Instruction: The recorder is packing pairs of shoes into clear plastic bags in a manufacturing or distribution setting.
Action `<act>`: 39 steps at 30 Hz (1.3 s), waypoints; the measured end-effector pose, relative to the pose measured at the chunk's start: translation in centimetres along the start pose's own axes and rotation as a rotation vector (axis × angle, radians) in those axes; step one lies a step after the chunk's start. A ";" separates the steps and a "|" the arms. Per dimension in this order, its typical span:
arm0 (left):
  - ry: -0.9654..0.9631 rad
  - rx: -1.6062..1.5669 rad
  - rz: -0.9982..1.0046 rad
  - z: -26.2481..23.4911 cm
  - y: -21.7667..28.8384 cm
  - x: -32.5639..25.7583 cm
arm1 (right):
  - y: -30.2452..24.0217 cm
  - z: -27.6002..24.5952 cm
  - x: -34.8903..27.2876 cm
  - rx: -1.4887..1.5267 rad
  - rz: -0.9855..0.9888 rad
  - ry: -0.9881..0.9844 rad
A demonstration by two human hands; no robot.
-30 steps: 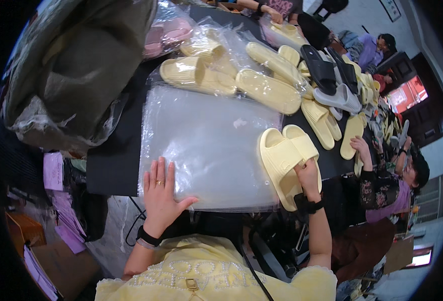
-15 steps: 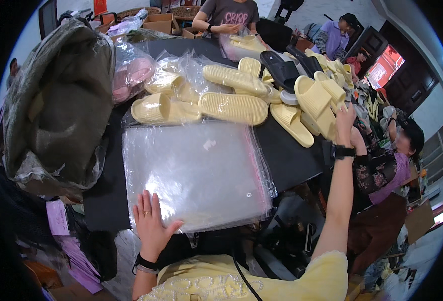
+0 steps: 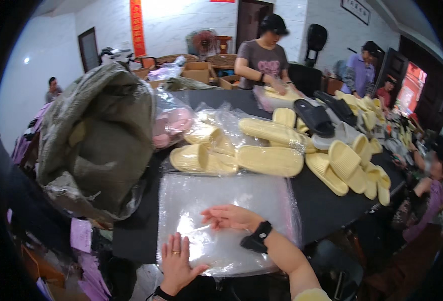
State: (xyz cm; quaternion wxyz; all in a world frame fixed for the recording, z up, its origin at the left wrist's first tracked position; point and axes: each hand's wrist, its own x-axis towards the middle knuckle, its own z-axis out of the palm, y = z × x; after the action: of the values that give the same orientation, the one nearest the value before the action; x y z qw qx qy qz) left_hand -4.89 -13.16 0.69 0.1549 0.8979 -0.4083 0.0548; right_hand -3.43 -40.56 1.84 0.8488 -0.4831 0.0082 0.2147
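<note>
A stack of clear plastic bags lies flat on the dark table in front of me. My left hand, with a ring on it, rests flat and spread on the stack's near edge. My right hand, a black watch on its wrist, reaches across the top bag with fingers loosely bent; it holds nothing. Pale yellow slippers lie just beyond the bags, some bagged. More yellow slippers sit to the right.
A big olive-grey bag bulges at the left of the table. Pink slippers in plastic and black slippers lie farther back. A person in a grey shirt works at the far end; others stand at the right.
My right hand has let go of the yellow slipper pair it carried to the right pile and come back onto the plastic bags. My head has lifted, so the view shows more of the room.
</note>
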 end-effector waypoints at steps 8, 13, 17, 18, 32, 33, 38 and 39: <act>0.246 0.053 0.011 2.1 -0.9 -0.3 | 1.0 -2.3 0.6 0.258 -0.080 0.044; 0.387 0.006 0.071 3.2 -1.7 -0.1 | 1.2 -2.3 1.9 0.256 -0.076 0.005; 0.339 0.060 0.105 3.0 -0.8 -0.4 | 1.4 -2.6 2.0 0.251 -0.108 -0.029; 0.401 0.108 0.145 2.8 -0.3 -0.2 | 1.5 -2.8 2.0 0.260 -0.104 -0.025; 0.449 0.136 0.193 2.7 0.3 -0.5 | 1.7 -2.3 1.9 0.211 -0.078 0.008; 0.438 0.128 0.188 2.5 0.3 -0.4 | 1.8 -2.2 2.0 0.211 -0.092 0.012; 0.372 0.118 0.165 1.7 0.0 0.1 | 1.1 -2.1 2.2 0.213 -0.060 -0.014; 0.371 0.121 0.151 2.0 -0.2 0.1 | 1.0 -2.2 2.2 0.211 -0.065 -0.012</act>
State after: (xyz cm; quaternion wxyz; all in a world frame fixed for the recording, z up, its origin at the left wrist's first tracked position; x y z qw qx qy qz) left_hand -4.76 -13.70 -1.19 0.1685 0.8469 -0.4351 0.2549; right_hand -1.40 -41.17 -0.66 0.9015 -0.3897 0.0101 0.1882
